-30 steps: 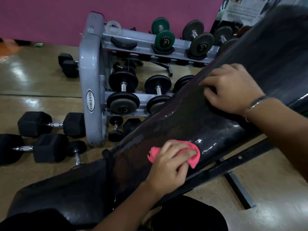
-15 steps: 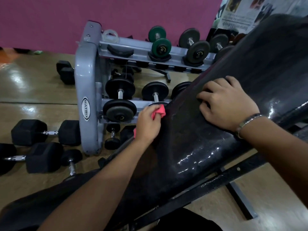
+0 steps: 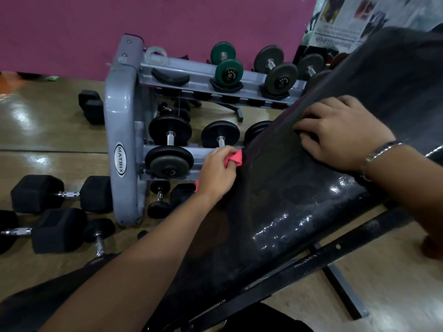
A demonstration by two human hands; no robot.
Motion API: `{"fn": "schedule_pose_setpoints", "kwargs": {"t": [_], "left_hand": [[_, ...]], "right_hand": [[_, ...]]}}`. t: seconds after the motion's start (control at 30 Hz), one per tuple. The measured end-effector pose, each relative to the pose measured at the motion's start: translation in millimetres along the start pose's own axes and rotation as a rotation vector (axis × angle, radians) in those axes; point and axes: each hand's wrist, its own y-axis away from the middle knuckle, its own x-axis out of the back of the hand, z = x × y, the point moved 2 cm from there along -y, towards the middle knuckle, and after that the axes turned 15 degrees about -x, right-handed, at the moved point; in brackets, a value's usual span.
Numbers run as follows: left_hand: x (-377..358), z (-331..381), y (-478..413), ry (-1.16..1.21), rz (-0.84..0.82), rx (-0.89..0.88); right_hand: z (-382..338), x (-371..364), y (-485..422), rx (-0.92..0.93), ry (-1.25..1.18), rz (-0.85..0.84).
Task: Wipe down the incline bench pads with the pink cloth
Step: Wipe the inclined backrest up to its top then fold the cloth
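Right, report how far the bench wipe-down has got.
Done, apparently: the back pad shines wet along its lower near side. In hand: the left hand presses the pink cloth against the pad's far edge while the right hand braces it. Left: the upper pad, which looks dull.

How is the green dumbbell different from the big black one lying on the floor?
The green dumbbell has round ends; the black dumbbell has blocky, flat-sided ends. The green dumbbell sits on the rack's top shelf; the black dumbbell lies on the floor. Both have shiny metal handles.
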Motion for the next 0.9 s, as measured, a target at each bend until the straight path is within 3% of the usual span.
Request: {"fn": "schedule_pose_setpoints", "kwargs": {"t": [0.23, 0.43, 0.57, 0.73, 0.9], "left_hand": [[-6.2, 12.1, 3.8, 0.089, 0.063, -0.124], [-0.1, 2.8, -2.8, 0.088, 0.008, 0.014], [-2.2, 3.2, 12.5, 0.062, 0.018, -0.103], [-2.0, -8.8, -5.9, 0.033, -0.059, 0.009], [-1.7, -2.2, 8.2, 0.068, -0.071, -0.073]], "right_hand": [[-1.4, -3.9, -0.5, -0.008, -0.034, -0.008], [-4.2, -3.2, -1.4, -0.002, -0.016, -0.007], [-4.1, -4.4, -0.2, -0.012, -0.017, 0.013], [-7.1, -3.7, -2.4, -0.001, 0.013, -0.041], [-4.6, -3.8, -1.3, -0.002, 0.01, -0.026]]}}
